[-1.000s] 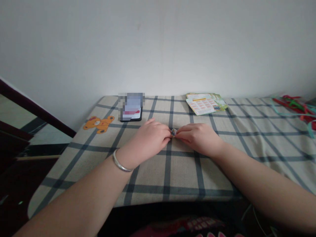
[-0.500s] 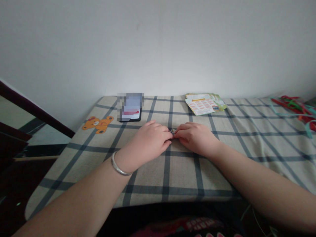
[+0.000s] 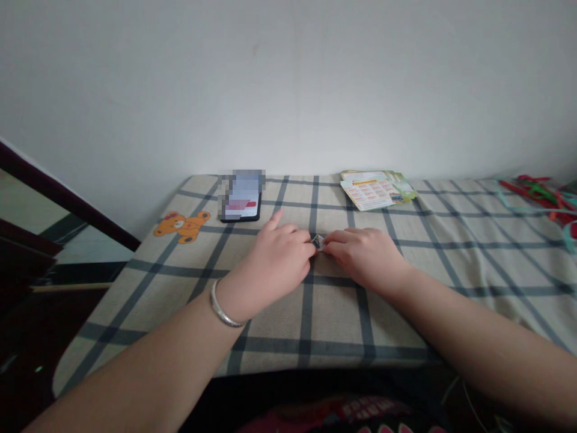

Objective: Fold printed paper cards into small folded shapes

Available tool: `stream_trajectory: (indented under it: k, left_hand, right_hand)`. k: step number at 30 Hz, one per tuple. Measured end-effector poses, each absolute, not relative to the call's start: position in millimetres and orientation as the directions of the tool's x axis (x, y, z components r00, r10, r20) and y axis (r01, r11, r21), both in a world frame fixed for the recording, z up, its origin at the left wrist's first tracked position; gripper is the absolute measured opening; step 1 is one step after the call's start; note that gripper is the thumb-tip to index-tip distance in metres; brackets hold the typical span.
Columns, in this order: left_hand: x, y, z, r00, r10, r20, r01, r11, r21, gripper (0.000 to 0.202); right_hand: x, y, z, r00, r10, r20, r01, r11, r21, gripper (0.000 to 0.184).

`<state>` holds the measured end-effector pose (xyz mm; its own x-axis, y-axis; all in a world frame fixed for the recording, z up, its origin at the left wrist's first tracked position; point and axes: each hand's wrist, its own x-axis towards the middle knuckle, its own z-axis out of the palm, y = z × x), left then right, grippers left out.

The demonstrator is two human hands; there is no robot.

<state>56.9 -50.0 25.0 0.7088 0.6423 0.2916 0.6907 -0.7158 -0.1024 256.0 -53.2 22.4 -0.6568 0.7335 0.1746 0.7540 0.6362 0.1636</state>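
Observation:
Both my hands rest on a checked cloth (image 3: 406,300) in the middle of the table. Between their fingertips sits a tiny folded piece (image 3: 318,242), printed in dark and light colours, too small to name. My left hand (image 3: 279,255) pinches its left side, with the index finger lifted and pointing away from me; a silver bangle (image 3: 223,307) rings that wrist. My right hand (image 3: 365,252) pinches the piece's right side with curled fingers.
A phone (image 3: 241,197) lies at the back left, an orange bear print (image 3: 180,225) left of it. A stack of printed leaflets (image 3: 374,187) lies at the back. Red and green strips (image 3: 541,192) pile at the far right. A wall stands behind.
My left index finger has lifted and straightened away from the piece. Both hands stay in the same place, pinching the small piece.

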Motion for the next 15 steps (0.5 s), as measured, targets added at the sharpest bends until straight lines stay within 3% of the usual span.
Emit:
stream_trajectory:
  k: [7, 15]
  left_hand:
    - [56, -49, 29, 0.694, 0.66, 0.289, 0.704, -0.706, -0.077, 0.021]
    - [56, -51, 33, 0.682, 0.685, 0.259, 0.718, -0.694, -0.057, 0.022]
  right_hand:
    - [256, -55, 33, -0.54, 0.829, 0.143, 0.834, 0.504, 0.226, 0.022]
    - [261, -55, 33, -0.579, 0.799, 0.161, 0.807, 0.533, 0.255, 0.02]
